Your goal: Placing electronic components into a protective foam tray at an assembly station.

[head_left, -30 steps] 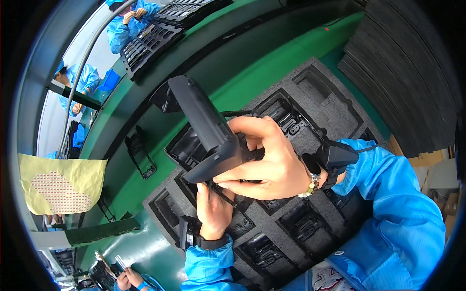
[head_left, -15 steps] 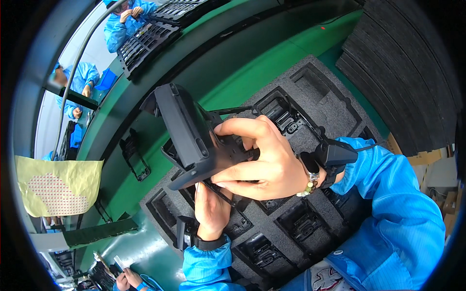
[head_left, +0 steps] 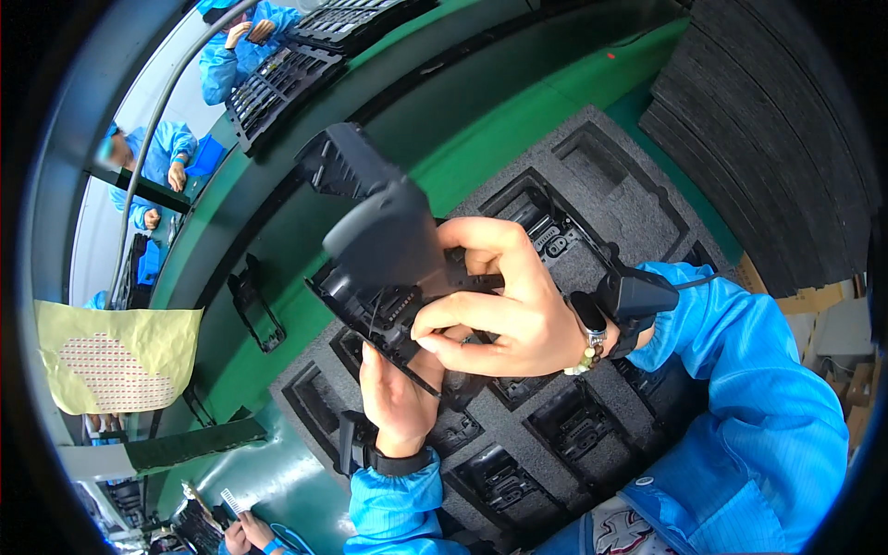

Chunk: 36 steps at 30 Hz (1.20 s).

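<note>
Black moulded plastic housing [head_left: 375, 245], angular and ribbed, is held up in both hands over the dark grey foam tray [head_left: 615, 199], near the middle of the view. Its underside is hidden by the fingers, and the small parts on its lower edge are too fine to make out. The right hand [head_left: 504, 310] comes in from the right, fingers curled round the housing's right side with the thumb pressed along its lower edge; a bead bracelet and a black wrist device [head_left: 629, 301] sit at the cuff of the blue sleeve [head_left: 758, 407]. The left hand [head_left: 398, 393] rises from below, palm up, gripping the housing's bottom; its fingertips are covered by the right hand and the part itself. A black strap rings that wrist.

Beneath the hands, the foam tray's cut-out pockets hold more black parts, several partly hidden by the arms. Beyond lies the green work surface [head_left: 518, 120] with a single flat black part [head_left: 256, 305] on it. A stack of dark foam sheets [head_left: 786, 139] fills the upper right, cut off by the rim. Far left, other people in blue coats [head_left: 157, 153] are small and blurred.
</note>
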Each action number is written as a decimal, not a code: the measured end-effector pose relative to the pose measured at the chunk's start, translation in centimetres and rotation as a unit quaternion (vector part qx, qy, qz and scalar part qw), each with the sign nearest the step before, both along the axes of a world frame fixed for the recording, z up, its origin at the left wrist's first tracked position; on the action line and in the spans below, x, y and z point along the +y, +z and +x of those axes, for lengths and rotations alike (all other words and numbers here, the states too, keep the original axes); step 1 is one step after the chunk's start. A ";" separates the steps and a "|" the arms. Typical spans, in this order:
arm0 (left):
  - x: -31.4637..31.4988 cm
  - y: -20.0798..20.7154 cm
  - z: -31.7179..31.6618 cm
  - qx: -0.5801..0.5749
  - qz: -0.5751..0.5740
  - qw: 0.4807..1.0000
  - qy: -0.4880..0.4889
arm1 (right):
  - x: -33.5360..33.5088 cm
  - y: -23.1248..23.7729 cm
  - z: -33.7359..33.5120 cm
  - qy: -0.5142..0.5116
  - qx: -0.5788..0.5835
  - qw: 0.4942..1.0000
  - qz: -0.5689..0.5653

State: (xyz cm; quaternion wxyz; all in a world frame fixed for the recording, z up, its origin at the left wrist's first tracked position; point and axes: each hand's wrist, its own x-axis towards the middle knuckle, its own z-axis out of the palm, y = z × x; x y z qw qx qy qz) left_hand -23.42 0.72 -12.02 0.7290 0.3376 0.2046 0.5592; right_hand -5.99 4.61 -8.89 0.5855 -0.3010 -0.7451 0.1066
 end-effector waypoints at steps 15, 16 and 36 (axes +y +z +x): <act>-0.1 -0.1 -0.3 -0.056 -0.035 0.998 -0.019 | -0.6 0.2 -0.2 -0.002 0.000 1.000 -0.007; -0.2 -0.1 -0.3 -0.046 -0.039 0.998 -0.018 | -0.6 0.2 -0.3 -0.003 0.000 1.000 -0.007; 0.0 -1.7 -0.7 -0.085 0.042 0.994 -0.053 | -1.3 0.3 -0.6 -0.016 0.005 0.998 -0.066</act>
